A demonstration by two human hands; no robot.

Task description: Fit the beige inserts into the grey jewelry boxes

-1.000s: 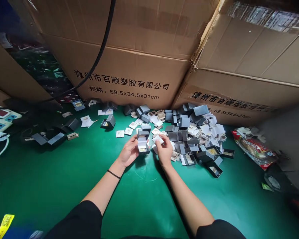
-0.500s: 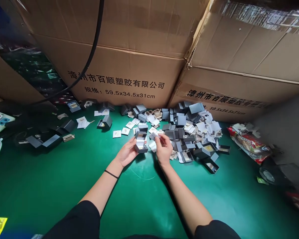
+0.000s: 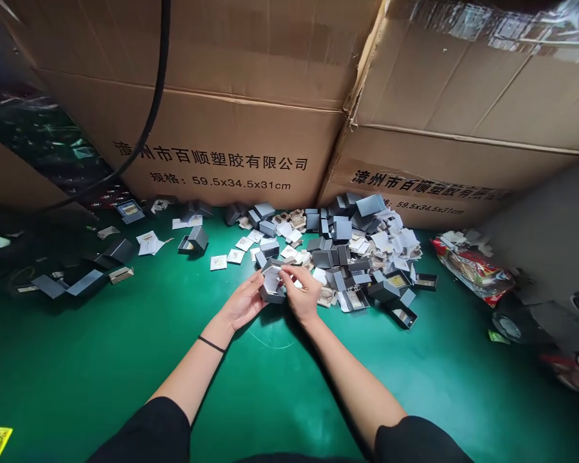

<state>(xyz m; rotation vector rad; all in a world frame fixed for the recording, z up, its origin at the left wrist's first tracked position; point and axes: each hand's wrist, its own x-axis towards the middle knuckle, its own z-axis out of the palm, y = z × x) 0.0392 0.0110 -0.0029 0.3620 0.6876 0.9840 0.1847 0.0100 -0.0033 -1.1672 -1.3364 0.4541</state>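
Note:
My left hand point(image 3: 242, 301) is closed around a small dark grey hinged box point(image 3: 272, 297), which it holds open above the green surface. At the opening of the box, my right hand point(image 3: 303, 294) pinches a small white card point(image 3: 271, 279). The card lies against the inside of the box, and my right fingertips partly cover it. Right beside my right hand is a pile of similar grey boxes point(image 3: 340, 256), mixed with white cards point(image 3: 390, 241) and paper pieces. A few square white cards point(image 3: 219, 262) lie flat beyond my left hand.
Large cardboard cartons point(image 3: 212, 148) stand along the back. A black cable point(image 3: 152, 116) hangs down at the left. More open boxes point(image 3: 87, 281) lie far left on the green surface point(image 3: 251, 399). A red plastic bag point(image 3: 473, 270) with paper pieces sits at the right.
My right hand has moved left, bringing the white card from beside the box to its open inside. The left hand still holds the box. The whole view has shifted slightly.

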